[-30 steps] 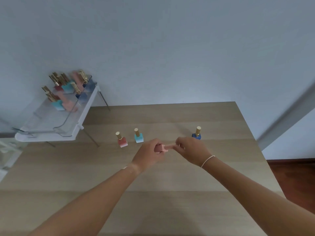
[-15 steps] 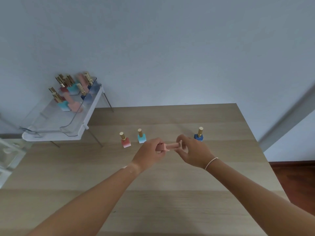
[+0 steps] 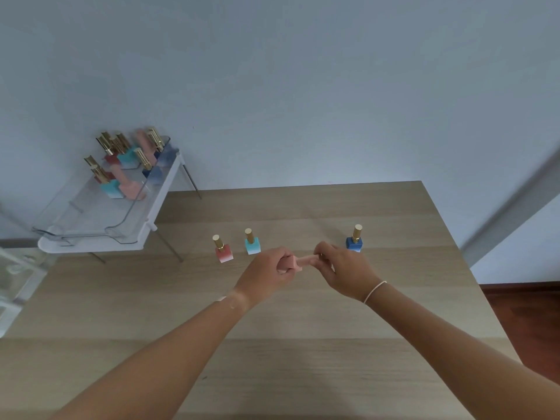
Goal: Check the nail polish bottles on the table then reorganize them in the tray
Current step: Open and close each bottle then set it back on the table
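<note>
A pale pink nail polish bottle (image 3: 298, 263) lies sideways in the air between both hands above the wooden table (image 3: 272, 313). My left hand (image 3: 266, 275) grips its square body. My right hand (image 3: 345, 272) pinches its pink cap. Behind the hands three bottles stand upright in a row: a red one (image 3: 223, 251), a turquoise one (image 3: 252, 243) and a blue one (image 3: 354, 240), all with gold caps. At the far left a clear tray (image 3: 91, 219) on a white stand holds several more bottles (image 3: 127, 165) at its back end.
The white stand (image 3: 145, 237) rests on thin metal legs at the table's far-left corner. A clear container (image 3: 15, 274) sits at the left edge. A plain wall rises behind the table; the table's right edge drops to a dark floor (image 3: 527, 307).
The view has shifted slightly, so the tray and bottles sit a little further right in the frame. Both hands keep hold of the pink bottle; my right fingers have moved along its cap.
</note>
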Demonstrator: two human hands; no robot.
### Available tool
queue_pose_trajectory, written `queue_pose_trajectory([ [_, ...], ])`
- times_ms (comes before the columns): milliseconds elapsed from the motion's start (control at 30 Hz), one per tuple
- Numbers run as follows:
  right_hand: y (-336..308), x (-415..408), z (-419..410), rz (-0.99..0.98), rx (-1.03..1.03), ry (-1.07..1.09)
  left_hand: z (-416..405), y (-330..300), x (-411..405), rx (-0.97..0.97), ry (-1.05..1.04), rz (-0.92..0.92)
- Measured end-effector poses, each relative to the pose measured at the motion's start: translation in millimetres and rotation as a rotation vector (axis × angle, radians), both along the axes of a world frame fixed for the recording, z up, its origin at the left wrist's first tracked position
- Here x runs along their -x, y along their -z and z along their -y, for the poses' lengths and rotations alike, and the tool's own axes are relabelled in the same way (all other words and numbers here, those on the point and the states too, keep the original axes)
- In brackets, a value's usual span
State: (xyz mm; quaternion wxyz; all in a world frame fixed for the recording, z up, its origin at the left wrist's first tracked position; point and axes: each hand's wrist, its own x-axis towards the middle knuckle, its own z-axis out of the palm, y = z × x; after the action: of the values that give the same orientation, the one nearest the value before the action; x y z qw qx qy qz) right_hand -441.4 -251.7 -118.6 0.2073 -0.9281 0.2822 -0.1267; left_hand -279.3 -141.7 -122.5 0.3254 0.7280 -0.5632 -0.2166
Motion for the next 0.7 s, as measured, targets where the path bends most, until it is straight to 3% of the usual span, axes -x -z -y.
queue_pose_trajectory([
  [500,1,-31,8,-0.116,-0.083,-0.045,-23,31,1,-0.122,-0.119,-0.132],
  [700,5,-64,36,-0.169,-0.057,-0.006,-53,49,-16,-0.265,-0.173,0.055],
])
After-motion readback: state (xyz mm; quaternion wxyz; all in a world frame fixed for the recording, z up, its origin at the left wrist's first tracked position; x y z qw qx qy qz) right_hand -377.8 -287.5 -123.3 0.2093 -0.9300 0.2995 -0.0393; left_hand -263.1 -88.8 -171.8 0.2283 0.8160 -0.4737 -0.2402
